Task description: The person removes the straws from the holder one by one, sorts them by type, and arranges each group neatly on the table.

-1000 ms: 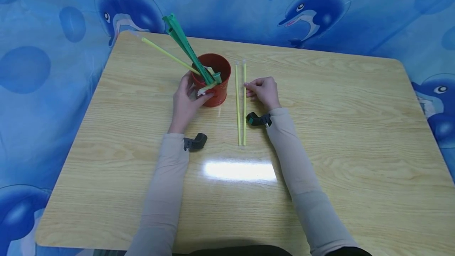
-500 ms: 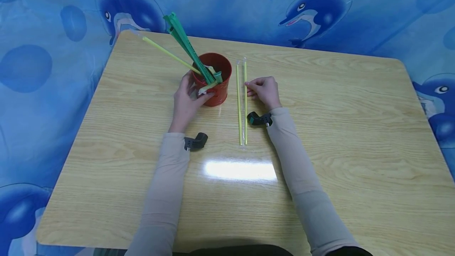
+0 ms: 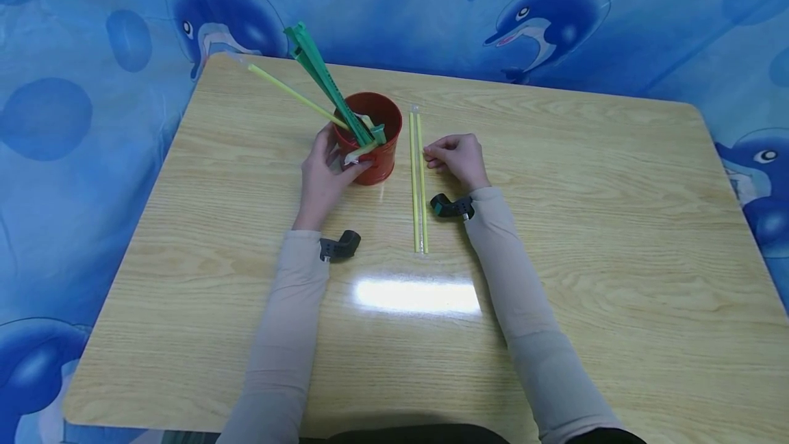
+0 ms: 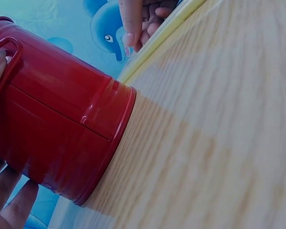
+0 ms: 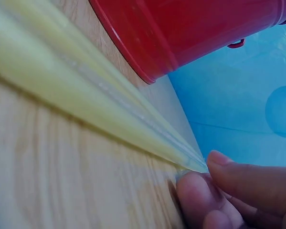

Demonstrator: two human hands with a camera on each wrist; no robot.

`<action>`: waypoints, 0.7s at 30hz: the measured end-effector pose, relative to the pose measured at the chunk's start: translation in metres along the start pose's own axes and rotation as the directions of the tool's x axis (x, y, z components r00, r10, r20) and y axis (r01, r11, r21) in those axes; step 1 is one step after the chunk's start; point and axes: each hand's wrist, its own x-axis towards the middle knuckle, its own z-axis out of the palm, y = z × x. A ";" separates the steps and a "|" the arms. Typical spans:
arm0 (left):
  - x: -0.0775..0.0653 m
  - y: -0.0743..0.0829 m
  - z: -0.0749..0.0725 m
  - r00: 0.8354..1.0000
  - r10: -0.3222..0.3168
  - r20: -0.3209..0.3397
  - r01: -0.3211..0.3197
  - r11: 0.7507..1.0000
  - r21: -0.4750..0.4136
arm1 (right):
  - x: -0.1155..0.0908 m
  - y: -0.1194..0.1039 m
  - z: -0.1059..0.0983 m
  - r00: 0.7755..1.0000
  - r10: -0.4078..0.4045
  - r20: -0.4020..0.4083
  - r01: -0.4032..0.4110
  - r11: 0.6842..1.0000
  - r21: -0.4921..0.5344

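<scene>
My left hand [image 3: 323, 173] holds the small red metal bucket [image 3: 385, 156] from its left side. In the left wrist view the thumb lies by the bucket's handle [image 4: 19, 52] and fingers [image 4: 21, 202] support the far side. Green wrapped sticks [image 3: 320, 77] and a yellow straw [image 3: 290, 92] lean out of the bucket. Two yellow straws in clear wrappers lie side by side on the table: a left straw [image 3: 414, 183] and a right straw [image 3: 422, 190]. My right hand [image 3: 459, 158] pinches the right straw's wrapper edge between thumb and forefinger, seen in the right wrist view.
The wooden table [image 3: 585, 238] extends widely to the right of the straws. A bright light reflection [image 3: 416, 295] lies on its front part. Behind the table hangs a blue dolphin-print backdrop [image 3: 394, 26].
The right straw's far end has swung left toward the left straw, so their far ends now lie close together. The left hand and bucket have stayed put.
</scene>
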 end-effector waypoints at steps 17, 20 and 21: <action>0.000 0.002 -0.001 1.000 0.011 0.003 -0.011 1.000 0.019 | -0.005 -0.006 -0.004 0.999 -0.033 -0.024 0.033 0.999 0.016; -0.001 0.002 -0.002 1.000 0.008 0.004 -0.008 1.000 0.018 | -0.007 -0.010 -0.003 0.998 -0.060 -0.033 0.060 0.998 0.010; -0.001 0.003 -0.002 1.000 0.006 0.005 -0.006 1.000 0.017 | -0.008 -0.012 -0.003 0.997 -0.071 -0.032 0.071 0.997 0.010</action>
